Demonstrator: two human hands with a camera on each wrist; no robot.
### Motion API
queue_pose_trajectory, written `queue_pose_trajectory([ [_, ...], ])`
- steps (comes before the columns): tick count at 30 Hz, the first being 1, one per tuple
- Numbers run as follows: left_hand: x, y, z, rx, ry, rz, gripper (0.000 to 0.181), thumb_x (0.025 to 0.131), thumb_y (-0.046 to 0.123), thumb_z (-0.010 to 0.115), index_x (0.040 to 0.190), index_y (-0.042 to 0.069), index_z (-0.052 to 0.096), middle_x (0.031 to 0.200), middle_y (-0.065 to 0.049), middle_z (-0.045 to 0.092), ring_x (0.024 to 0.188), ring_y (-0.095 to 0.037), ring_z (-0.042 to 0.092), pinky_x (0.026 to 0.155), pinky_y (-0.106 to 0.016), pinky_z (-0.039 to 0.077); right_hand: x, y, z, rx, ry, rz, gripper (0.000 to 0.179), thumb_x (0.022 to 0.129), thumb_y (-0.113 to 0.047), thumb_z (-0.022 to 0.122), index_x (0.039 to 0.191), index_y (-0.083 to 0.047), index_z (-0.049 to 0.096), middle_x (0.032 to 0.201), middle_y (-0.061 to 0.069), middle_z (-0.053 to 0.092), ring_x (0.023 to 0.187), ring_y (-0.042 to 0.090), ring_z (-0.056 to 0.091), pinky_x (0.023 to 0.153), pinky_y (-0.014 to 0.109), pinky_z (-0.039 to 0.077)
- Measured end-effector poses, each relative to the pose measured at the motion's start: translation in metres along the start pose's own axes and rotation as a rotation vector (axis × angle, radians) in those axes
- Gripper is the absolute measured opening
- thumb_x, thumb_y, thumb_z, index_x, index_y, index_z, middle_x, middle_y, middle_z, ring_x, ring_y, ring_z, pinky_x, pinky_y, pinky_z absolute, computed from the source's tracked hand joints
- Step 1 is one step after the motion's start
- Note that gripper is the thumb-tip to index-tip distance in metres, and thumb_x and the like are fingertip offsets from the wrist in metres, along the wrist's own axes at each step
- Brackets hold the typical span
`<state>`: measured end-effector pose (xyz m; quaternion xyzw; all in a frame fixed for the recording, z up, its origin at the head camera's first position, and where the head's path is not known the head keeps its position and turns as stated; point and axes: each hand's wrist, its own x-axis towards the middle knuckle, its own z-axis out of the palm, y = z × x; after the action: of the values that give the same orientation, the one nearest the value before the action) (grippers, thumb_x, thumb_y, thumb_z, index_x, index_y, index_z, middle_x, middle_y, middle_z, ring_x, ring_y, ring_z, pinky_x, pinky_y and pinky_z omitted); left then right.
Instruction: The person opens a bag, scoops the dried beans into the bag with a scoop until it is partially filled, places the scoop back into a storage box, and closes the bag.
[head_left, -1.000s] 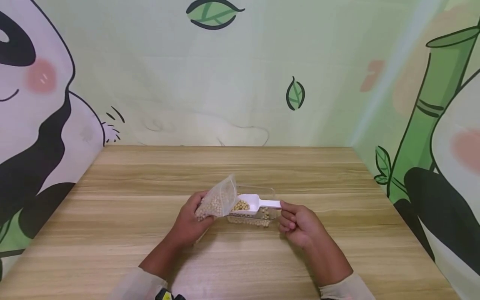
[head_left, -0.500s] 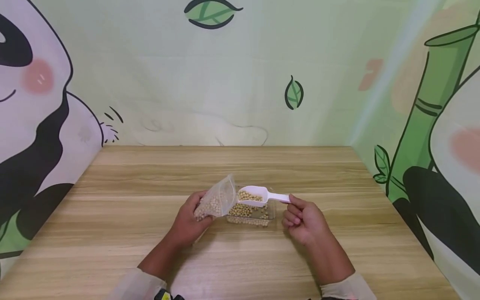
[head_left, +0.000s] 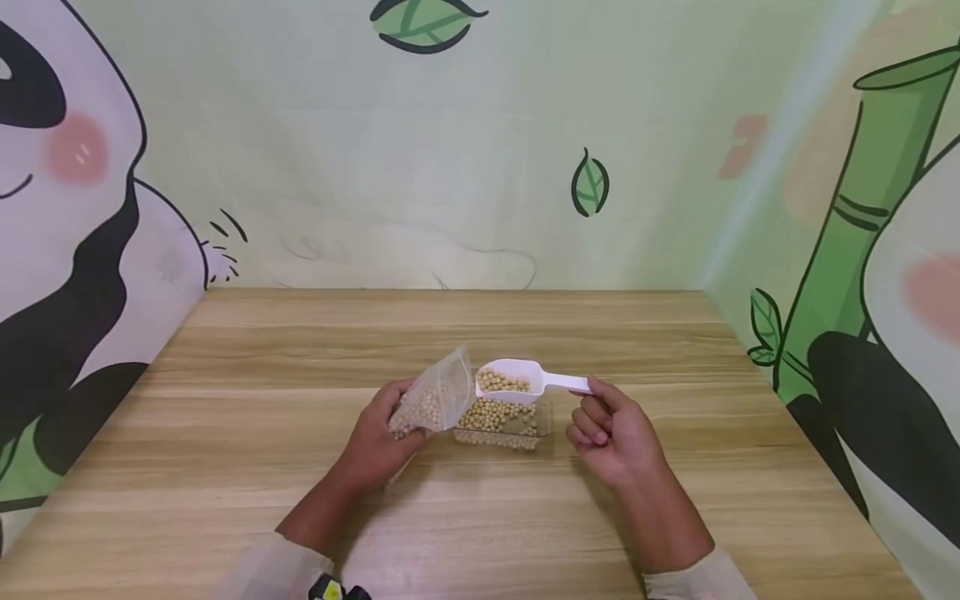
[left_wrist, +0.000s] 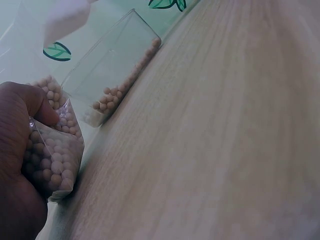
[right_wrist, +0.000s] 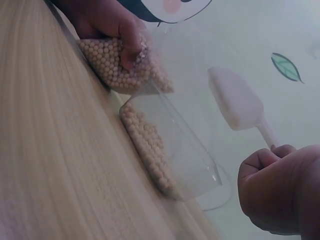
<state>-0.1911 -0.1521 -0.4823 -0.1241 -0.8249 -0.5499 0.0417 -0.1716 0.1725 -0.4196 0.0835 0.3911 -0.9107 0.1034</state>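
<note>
My left hand grips a clear zip bag of pale round beans, tilted with its open mouth to the right. In the left wrist view the thumb presses into the bag. A white scoop carrying a small heap of beans is held by its handle in my right hand, raised over a clear plastic box. Beans cover the bottom of that box, which stands on the table against the bag's mouth. From the right wrist, the underside of the scoop shows above the box.
The wooden table runs back to a wall printed with pandas, leaves and bamboo. More printed panels border the table at left and right. A black and yellow object sits at my left sleeve.
My right hand has lifted the scoop up and to the right, away from the bag's mouth, with beans in it. The left hand and bag have barely moved.
</note>
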Motion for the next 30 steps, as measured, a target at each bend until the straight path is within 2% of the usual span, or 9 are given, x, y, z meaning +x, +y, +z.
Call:
queue_pose_trajectory([
  [5, 0.001, -0.001, 0.0, 0.003, 0.003, 0.0, 0.065, 0.089, -0.004, 0.079, 0.149, 0.005, 0.057, 0.142, -0.018, 0.068, 0.122, -0.025, 0.064, 0.105, -0.036, 0.052, -0.005, 0.0, 0.006, -0.001, -0.031, 0.0, 0.048, 0.119, -0.022, 0.035, 0.086, -0.009, 0.068, 0.056, -0.009, 0.021, 0.048, 0.005, 0.021, 0.06, 0.022, 0.017],
  [10, 0.001, -0.001, 0.0, -0.004, 0.005, 0.014, 0.064, 0.089, -0.004, 0.079, 0.148, 0.005, 0.057, 0.141, -0.018, 0.069, 0.121, -0.025, 0.064, 0.104, -0.036, 0.052, -0.01, 0.003, 0.011, -0.056, -0.093, -0.02, 0.046, 0.12, -0.024, 0.033, 0.093, -0.01, 0.069, 0.059, -0.007, 0.018, 0.05, 0.006, 0.019, 0.061, 0.022, 0.016],
  [16, 0.002, -0.001, 0.001, -0.003, 0.006, 0.019, 0.063, 0.089, -0.004, 0.079, 0.147, 0.005, 0.059, 0.141, -0.017, 0.069, 0.122, -0.024, 0.064, 0.106, -0.038, 0.052, -0.013, 0.012, 0.013, -0.161, -0.202, -0.104, 0.047, 0.12, -0.028, 0.038, 0.097, -0.016, 0.077, 0.064, -0.002, 0.011, 0.051, 0.008, 0.017, 0.062, 0.027, 0.014],
  [19, 0.001, 0.0, 0.0, 0.001, 0.006, 0.012, 0.063, 0.089, -0.004, 0.078, 0.148, 0.006, 0.058, 0.142, -0.016, 0.069, 0.123, -0.023, 0.063, 0.107, -0.037, 0.052, -0.013, 0.017, 0.014, -0.199, -0.239, -0.163, 0.045, 0.119, -0.029, 0.043, 0.091, -0.02, 0.077, 0.065, 0.001, 0.01, 0.051, 0.011, 0.018, 0.062, 0.03, 0.012],
  [21, 0.001, 0.0, 0.0, 0.0, 0.002, 0.01, 0.063, 0.089, -0.004, 0.078, 0.148, 0.006, 0.058, 0.142, -0.015, 0.069, 0.123, -0.022, 0.063, 0.107, -0.036, 0.052, -0.013, 0.021, 0.016, -0.223, -0.251, -0.202, 0.044, 0.118, -0.029, 0.046, 0.083, -0.022, 0.071, 0.064, 0.002, 0.011, 0.051, 0.011, 0.02, 0.061, 0.031, 0.012],
  [24, 0.001, 0.001, 0.0, 0.001, 0.001, 0.014, 0.062, 0.089, -0.004, 0.078, 0.148, 0.006, 0.059, 0.141, -0.016, 0.069, 0.121, -0.022, 0.064, 0.105, -0.035, 0.052, -0.014, 0.026, 0.019, -0.273, -0.257, -0.262, 0.049, 0.117, -0.027, 0.048, 0.069, -0.018, 0.049, 0.063, 0.003, 0.014, 0.05, 0.011, 0.022, 0.06, 0.032, 0.014],
  [27, 0.001, 0.0, 0.0, 0.001, -0.004, 0.015, 0.061, 0.09, -0.004, 0.077, 0.148, 0.006, 0.059, 0.14, -0.016, 0.069, 0.119, -0.022, 0.063, 0.104, -0.035, 0.052, -0.017, 0.03, 0.024, -0.334, -0.258, -0.318, 0.053, 0.117, -0.023, 0.049, 0.069, -0.013, 0.028, 0.063, 0.006, 0.015, 0.05, 0.01, 0.025, 0.058, 0.031, 0.016],
  [30, 0.001, 0.0, 0.0, 0.007, -0.004, 0.009, 0.062, 0.09, -0.004, 0.077, 0.148, 0.006, 0.058, 0.141, -0.015, 0.069, 0.12, -0.022, 0.063, 0.104, -0.036, 0.052, -0.022, 0.034, 0.029, -0.414, -0.233, -0.367, 0.053, 0.116, -0.018, 0.052, 0.07, -0.007, 0.027, 0.059, 0.004, 0.018, 0.049, 0.006, 0.031, 0.055, 0.026, 0.02],
])
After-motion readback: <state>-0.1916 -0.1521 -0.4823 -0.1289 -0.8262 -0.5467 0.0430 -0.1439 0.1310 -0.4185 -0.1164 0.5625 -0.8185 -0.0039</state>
